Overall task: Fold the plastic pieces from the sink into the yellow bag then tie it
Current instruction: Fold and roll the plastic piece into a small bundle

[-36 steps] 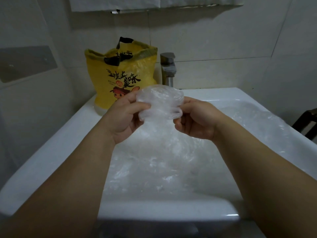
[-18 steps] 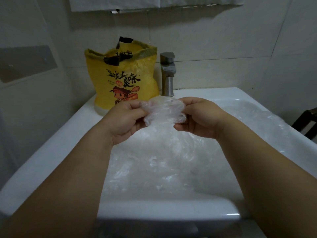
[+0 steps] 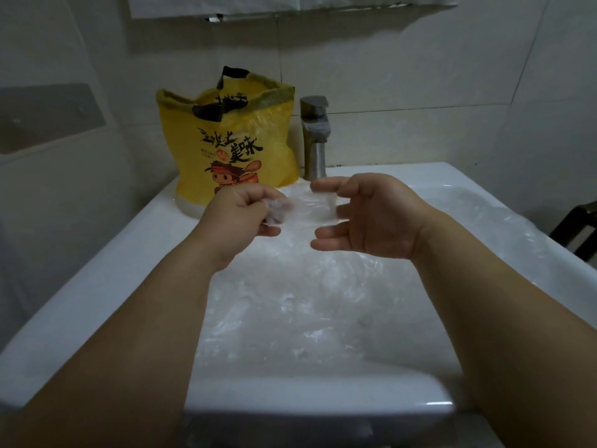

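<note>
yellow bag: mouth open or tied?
Open, not tied. The yellow bag stands upright at the sink's back-left corner, top rim gaping, black handles loose and unknotted. Cannot tell how full.

A bathroom — white sink [image 3: 97,286], metal tap [image 3: 315,140], tiled walls [image 3: 403,76].

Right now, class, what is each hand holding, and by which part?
The left hand grips a clear plastic piece by its bunched left end; the right hand is open, its hold unclear.

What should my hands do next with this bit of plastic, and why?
Probably carry it to the yellow bag. The left hand pinches the folded plastic piece, the right hand is open beside it, and the bag stands open-mouthed just behind.
</note>
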Demonstrator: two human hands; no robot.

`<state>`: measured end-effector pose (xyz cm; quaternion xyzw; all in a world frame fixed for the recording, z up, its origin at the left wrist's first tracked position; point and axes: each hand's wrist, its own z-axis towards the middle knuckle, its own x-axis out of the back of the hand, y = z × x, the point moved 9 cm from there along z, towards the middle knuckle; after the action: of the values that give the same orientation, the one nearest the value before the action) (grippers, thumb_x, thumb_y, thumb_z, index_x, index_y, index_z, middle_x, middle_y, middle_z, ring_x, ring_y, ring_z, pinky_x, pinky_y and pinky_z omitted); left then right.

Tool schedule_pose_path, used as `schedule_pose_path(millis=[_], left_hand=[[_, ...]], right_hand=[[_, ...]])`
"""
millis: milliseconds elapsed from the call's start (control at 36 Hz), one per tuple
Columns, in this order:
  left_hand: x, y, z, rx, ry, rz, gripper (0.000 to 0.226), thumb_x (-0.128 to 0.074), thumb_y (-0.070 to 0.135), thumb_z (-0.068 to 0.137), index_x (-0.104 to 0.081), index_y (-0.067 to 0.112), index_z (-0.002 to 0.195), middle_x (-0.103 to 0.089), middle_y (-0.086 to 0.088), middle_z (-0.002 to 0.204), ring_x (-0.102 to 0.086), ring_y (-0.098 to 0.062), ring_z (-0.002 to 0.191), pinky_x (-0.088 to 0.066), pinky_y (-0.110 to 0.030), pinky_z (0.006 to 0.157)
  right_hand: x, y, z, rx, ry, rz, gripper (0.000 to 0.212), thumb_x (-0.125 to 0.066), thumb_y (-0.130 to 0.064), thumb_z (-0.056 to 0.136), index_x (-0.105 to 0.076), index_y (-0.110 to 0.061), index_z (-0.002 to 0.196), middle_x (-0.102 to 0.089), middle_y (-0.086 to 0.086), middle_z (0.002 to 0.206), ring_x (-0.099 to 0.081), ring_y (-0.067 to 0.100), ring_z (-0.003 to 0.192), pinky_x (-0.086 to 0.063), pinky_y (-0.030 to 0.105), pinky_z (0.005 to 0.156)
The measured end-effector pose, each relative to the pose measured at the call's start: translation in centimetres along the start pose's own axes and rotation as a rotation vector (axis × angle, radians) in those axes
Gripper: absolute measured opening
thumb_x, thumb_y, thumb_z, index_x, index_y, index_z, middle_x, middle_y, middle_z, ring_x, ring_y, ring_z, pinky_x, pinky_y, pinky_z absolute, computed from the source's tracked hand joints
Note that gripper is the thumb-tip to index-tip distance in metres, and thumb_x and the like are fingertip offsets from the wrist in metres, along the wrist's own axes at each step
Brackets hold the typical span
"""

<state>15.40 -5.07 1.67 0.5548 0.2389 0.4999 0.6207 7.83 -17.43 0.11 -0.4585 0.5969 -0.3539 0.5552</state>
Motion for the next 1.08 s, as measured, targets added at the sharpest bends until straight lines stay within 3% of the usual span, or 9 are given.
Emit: schedule_pose_path(millis=[111,250,333,472,639,806,917,1028,1083], left_hand=[[-0.5,0.6,-0.3,-0.009,-0.037,-0.031,0.039,-0.048,-0.009,0.092,-0.072,0.015,0.073,-0.071,0.005,0.077,-0.061,-0.008,0.065,-0.054,-0.019,0.059],[-1.4,0.9,-0.8,0.088,-0.128,-0.25,0.042,-0.056,0.007,0.089,-0.072,0.013,0.05,-0.072,-0.001,0.068,-0.066,-0.016,0.072,-0.056,-0.023,0.06],[-0.9,0.1,-0.4,0.12,-0.018,-0.175,0.038,-0.058,0.025,0.094,-0.071,0.012,0.061,-0.072,-0.001,0.068,-0.068,-0.012,0.07,-0.055,-0.023,0.06],[-0.8,0.0,-0.3,0.05,0.011,-0.02,0.016,-0.075,0.009,0.08,-0.074,0.019,0.068,-0.071,0.007,0.067,-0.065,-0.003,0.065,-0.056,-0.019,0.067],[-0.4,0.4,-0.4,0.02,0.003,0.023,0.03,-0.077,-0.002,0.075,-0.073,0.028,0.081,-0.068,0.007,0.094,-0.065,-0.01,0.087,-0.056,-0.024,0.083],[-0.2,1.2,-0.3,-0.089,0.047,0.141,0.03,-0.076,0.001,0.078,-0.072,0.02,0.1,-0.055,0.014,0.118,-0.052,0.014,0.092,-0.048,-0.004,0.077],[-0.1,2.0,-0.4,-0.231,0.108,0.364,0.032,-0.073,0.006,0.082,-0.071,0.012,0.114,-0.053,0.011,0.115,-0.051,0.006,0.091,-0.042,0.0,0.075],[0.0,3.0,-0.8,-0.352,0.136,0.474,0.015,-0.07,0.01,0.086,-0.076,0.011,0.1,-0.057,0.014,0.088,-0.052,0.002,0.081,-0.042,-0.01,0.069],[0.0,3.1,-0.7,-0.361,0.126,0.485,0.009,-0.068,0.014,0.088,-0.073,0.017,0.095,-0.055,0.016,0.088,-0.05,-0.003,0.08,-0.039,-0.009,0.068]], right_hand=[[0.8,0.5,0.3,-0.025,0.1,-0.057,0.028,-0.047,-0.028,0.097,-0.063,-0.005,0.098,-0.06,0.015,0.089,-0.06,0.026,0.071,-0.059,0.038,0.072],[1.9,-0.3,0.6,0.09,0.223,-0.148,0.025,-0.061,-0.018,0.091,-0.064,0.005,0.099,-0.067,0.02,0.1,-0.065,0.026,0.084,-0.061,0.029,0.067],[1.7,-0.6,0.6,0.14,0.235,-0.233,0.019,-0.066,-0.01,0.086,-0.066,0.006,0.096,-0.068,0.018,0.103,-0.068,0.026,0.088,-0.06,0.027,0.068],[1.8,-1.2,0.5,0.199,0.279,-0.323,0.018,-0.067,0.008,0.08,-0.064,-0.004,0.094,-0.064,0.01,0.101,-0.067,0.02,0.078,-0.059,0.023,0.065],[1.8,-1.6,0.6,0.251,0.278,-0.409,0.041,-0.067,0.016,0.076,-0.064,-0.004,0.112,-0.061,0.007,0.11,-0.066,0.02,0.088,-0.056,0.018,0.062],[1.9,-2.6,0.5,0.362,0.365,-0.769,0.055,-0.07,0.005,0.08,-0.056,-0.008,0.132,-0.061,0.006,0.109,-0.063,0.013,0.085,-0.05,0.005,0.06],[1.7,-2.9,0.4,0.45,0.408,-0.984,0.046,-0.066,-0.006,0.088,-0.055,-0.01,0.133,-0.061,0.0,0.096,-0.059,0.002,0.072,-0.045,0.0,0.061],[1.6,-3.4,0.4,0.498,0.441,-1.109,0.032,-0.061,-0.019,0.093,-0.063,-0.013,0.124,-0.061,-0.004,0.087,-0.058,0.005,0.072,-0.045,0.01,0.064],[1.5,-3.6,0.4,0.503,0.436,-1.168,0.022,-0.059,-0.023,0.094,-0.069,-0.015,0.112,-0.057,-0.006,0.076,-0.052,0.007,0.067,-0.041,0.013,0.06]])
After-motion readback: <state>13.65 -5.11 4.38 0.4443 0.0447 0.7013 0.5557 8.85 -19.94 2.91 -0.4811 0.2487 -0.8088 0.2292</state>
